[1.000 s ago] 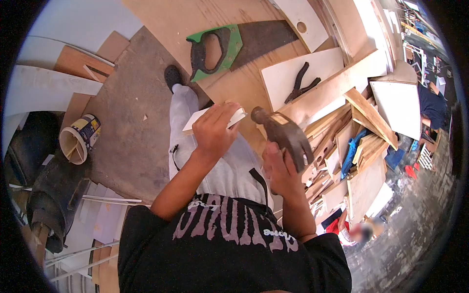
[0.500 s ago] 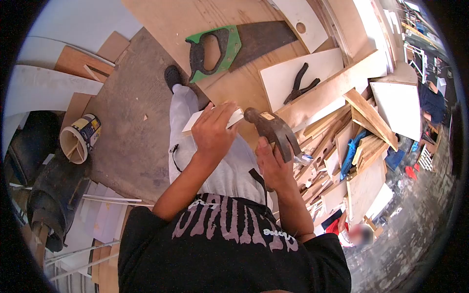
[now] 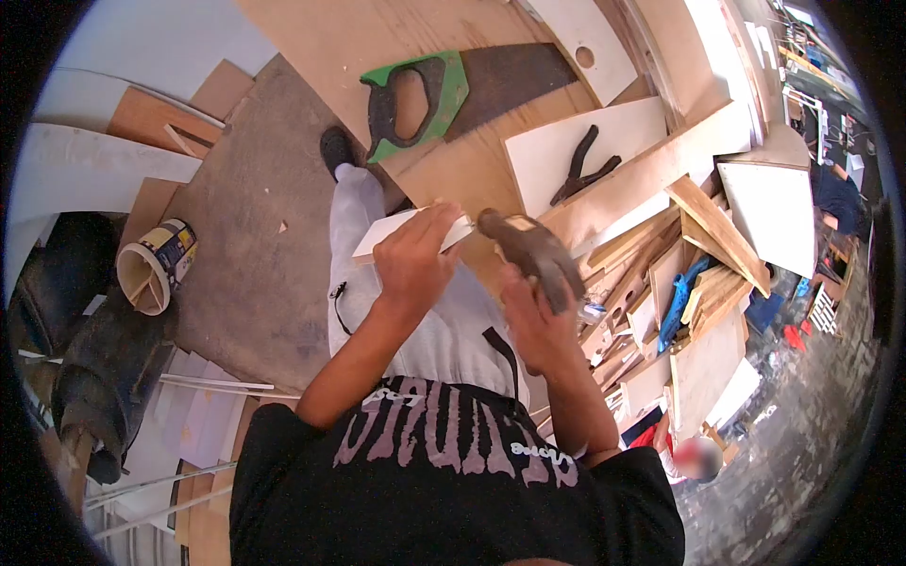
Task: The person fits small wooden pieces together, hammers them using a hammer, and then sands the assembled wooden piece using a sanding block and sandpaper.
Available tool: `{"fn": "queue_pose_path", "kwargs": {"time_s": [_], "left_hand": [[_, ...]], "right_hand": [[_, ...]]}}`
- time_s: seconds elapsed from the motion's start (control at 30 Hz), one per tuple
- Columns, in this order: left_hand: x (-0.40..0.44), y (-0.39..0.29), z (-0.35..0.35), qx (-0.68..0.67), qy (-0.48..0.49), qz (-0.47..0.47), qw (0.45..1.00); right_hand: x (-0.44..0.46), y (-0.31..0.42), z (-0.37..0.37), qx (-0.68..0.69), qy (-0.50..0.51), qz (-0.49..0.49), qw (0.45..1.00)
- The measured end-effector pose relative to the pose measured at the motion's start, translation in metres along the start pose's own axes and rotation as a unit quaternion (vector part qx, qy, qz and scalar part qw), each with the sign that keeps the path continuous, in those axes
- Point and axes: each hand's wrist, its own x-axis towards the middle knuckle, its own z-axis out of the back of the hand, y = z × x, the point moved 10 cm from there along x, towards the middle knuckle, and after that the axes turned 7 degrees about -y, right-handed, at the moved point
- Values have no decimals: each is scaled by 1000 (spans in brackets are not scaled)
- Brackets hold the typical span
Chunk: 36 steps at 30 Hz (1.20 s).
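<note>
My left hand (image 3: 413, 257) is closed around a small white-faced board (image 3: 377, 236) above my lap. In my right hand (image 3: 538, 325) is a claw hammer (image 3: 530, 250), gripped close to its head and smeared by motion. The hammer's striking face is right beside the board's right end, near my left fingertips; I cannot tell whether they touch. Most of the hammer's handle is hidden. Beyond my hands, a green-and-black handsaw (image 3: 415, 102) lies on a wooden sheet (image 3: 425, 179). Black-handled pliers (image 3: 583, 168) rest open on a white panel (image 3: 533, 156).
To the left, a bucket (image 3: 156, 264) holding scraps stands on the concrete floor (image 3: 245, 208). Piled wood offcuts (image 3: 722, 292) and a blue tool (image 3: 678, 307) lie to the right. One person (image 3: 694, 457) is low at the lower right, another (image 3: 840, 198) at the far right.
The hammer head has shifted slightly and is now blurred, with my right hand moving along with it. My left hand keeps its grip on the board, nearly unmoved.
</note>
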Motion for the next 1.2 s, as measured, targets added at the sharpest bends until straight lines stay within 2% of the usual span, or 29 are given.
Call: {"fn": "queue_pose_path", "kwargs": {"time_s": [0.07, 0.1, 0.2, 0.23, 0.27, 0.33, 0.4, 0.43, 0.5, 0.63, 0.7, 0.83, 1.0, 1.13, 1.2], "left_hand": [[-8, 1, 2, 1, 6, -1, 1000], [-6, 0, 1, 9, 7, 1, 1000], [-4, 0, 0, 16, 7, -1, 1000], [-4, 0, 0, 16, 8, -2, 1000], [-3, 0, -1, 15, 6, -3, 1000], [-2, -1, 2, -1, -4, -17, 1000], [0, -2, 5, -5, -7, -22, 1000], [0, -2, 6, -12, -8, -23, 1000], [-2, -3, 6, -5, -5, -22, 1000], [0, -3, 5, 2, -6, -25, 1000], [-2, -1, 3, 4, -1, -24, 1000], [-2, 0, 4, -12, -9, -27, 1000], [1, 1, 5, -13, 7, -6, 1000], [-1, 1, 4, -15, 1, -16, 1000], [-3, 3, 2, -13, 0, -14, 1000]], "right_hand": [[-17, -12, -3, -27, 44, -41, 998], [-16, -15, 2, 54, 51, -164, 984], [-12, -25, -7, 123, 30, -220, 967], [8, -8, -2, 46, -20, -105, 993], [23, 8, 2, -32, -69, 14, 997], [37, 4, -9, -66, -85, 118, 987], [47, -29, -17, 3, -72, -41, 997], [49, -32, -22, 5, -69, -42, 997], [49, -28, -16, 65, -126, 6, 990], [52, -41, -23, 35, -106, -31, 993], [52, -57, -35, -6, -55, -36, 998], [48, -59, -36, 15, -54, -46, 997], [50, -55, -34, 3, -101, -27, 995], [45, -71, -44, -12, -100, -14, 995], [42, -73, -40, 34, -142, 25, 989]]}}
